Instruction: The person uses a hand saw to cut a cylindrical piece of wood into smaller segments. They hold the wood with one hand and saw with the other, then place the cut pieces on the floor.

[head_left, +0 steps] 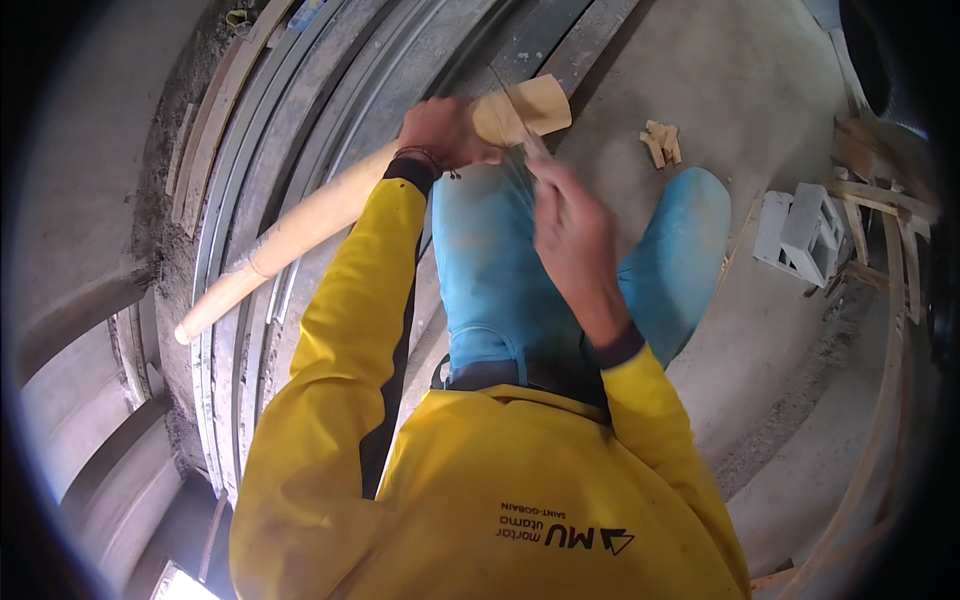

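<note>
Your left hand [438,132], nearer, clamps the pole [318,215]: long end slanting off to its left, short end right. Your right hand [572,215] grips a blade [511,106] lying across that short end.

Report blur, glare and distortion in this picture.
Head view: right hand and thin blade look smeared, probably by motion; head view: a bright patch glares white at lower left; head view: the fisheye lens bows the long grey bars, its rim dark.

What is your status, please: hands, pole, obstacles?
Left hand on long, round tan pole. Right hand holding thin, blurred metal blade across it. Small pale wood pieces lie clear, rightward.
</note>
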The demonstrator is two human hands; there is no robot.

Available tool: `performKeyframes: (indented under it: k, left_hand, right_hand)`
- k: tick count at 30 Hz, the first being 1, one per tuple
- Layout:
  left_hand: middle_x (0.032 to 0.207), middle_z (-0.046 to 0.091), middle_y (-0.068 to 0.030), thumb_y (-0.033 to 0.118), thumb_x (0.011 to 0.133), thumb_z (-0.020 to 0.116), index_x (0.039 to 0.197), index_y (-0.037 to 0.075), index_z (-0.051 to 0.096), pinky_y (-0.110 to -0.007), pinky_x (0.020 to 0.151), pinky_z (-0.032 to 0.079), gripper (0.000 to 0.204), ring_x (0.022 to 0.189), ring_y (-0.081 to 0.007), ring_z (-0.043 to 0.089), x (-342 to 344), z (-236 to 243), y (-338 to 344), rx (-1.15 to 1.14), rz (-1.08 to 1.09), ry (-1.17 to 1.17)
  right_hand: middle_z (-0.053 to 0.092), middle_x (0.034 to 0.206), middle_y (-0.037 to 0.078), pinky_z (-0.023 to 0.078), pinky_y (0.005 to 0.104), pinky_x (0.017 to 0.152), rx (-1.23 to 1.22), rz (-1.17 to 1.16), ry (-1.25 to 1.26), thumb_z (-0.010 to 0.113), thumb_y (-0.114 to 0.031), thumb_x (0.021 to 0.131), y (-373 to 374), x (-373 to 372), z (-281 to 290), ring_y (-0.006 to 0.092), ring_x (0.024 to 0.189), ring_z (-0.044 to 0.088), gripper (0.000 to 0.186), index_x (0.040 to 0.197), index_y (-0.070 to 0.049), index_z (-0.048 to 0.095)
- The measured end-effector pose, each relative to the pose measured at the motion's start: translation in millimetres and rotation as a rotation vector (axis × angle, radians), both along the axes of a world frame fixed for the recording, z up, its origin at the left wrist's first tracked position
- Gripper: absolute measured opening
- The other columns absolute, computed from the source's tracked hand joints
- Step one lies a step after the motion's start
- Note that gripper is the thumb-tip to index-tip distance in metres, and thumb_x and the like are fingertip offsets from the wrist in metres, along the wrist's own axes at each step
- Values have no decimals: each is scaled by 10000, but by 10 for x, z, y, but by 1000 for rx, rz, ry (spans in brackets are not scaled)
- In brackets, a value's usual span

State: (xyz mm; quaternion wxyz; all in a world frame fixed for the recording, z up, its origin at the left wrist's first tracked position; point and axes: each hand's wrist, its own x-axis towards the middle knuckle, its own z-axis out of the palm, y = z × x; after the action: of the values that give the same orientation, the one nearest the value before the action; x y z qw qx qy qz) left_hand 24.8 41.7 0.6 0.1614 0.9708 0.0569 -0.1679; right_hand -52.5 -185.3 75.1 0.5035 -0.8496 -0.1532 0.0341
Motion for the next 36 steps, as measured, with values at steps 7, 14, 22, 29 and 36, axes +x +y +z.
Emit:
performKeyframes:
  k: [7, 14, 22, 29, 36]
  left_hand:
    - [1006, 784, -168, 594, 579, 866, 1159, 118, 758, -462, 883, 604, 758, 981, -356, 760, -14, 29, 102, 22, -12, -6]
    - [1013, 785, -146, 593, 591, 859, 1175, 131, 747, -441, 879, 602, 753, 972, -328, 763, 116, 13, 88, -117, 1, 108]
    - [1009, 786, -156, 614, 589, 848, 1147, 122, 761, -458, 898, 602, 750, 992, -337, 761, -29, -140, 96, 39, -25, -66]
    - [1010, 786, -163, 600, 585, 854, 1125, 135, 774, -458, 890, 604, 717, 968, -352, 759, 59, -7, 133, -30, -8, 40]
    - [1011, 787, -156, 613, 587, 854, 1121, 176, 774, -461, 881, 594, 694, 965, -352, 760, 19, 32, 54, -50, -33, -15]
  right_hand:
    - [723, 1035, 250, 575, 432, 735, 81, 2, -104, 611, 8, 993, -202, -409, 129, 412, 919, 727, 236, 1217, -17, 679]
    - [723, 1012, 227, 571, 414, 732, 129, -50, -79, 612, 21, 988, 124, -3, -146, 383, 874, 736, 246, 1217, -31, 685]
    - [725, 992, 237, 574, 415, 739, 39, -43, -66, 625, 8, 983, -211, -362, 77, 404, 898, 736, 232, 1203, -30, 687]
    - [735, 1005, 222, 567, 370, 744, 11, -9, -47, 583, -8, 1015, -115, -259, 134, 328, 830, 717, 208, 1195, -19, 688]
    - [731, 1051, 243, 581, 410, 802, -47, 18, -93, 599, -6, 999, 246, 216, -92, 408, 968, 737, 237, 1220, -11, 684]
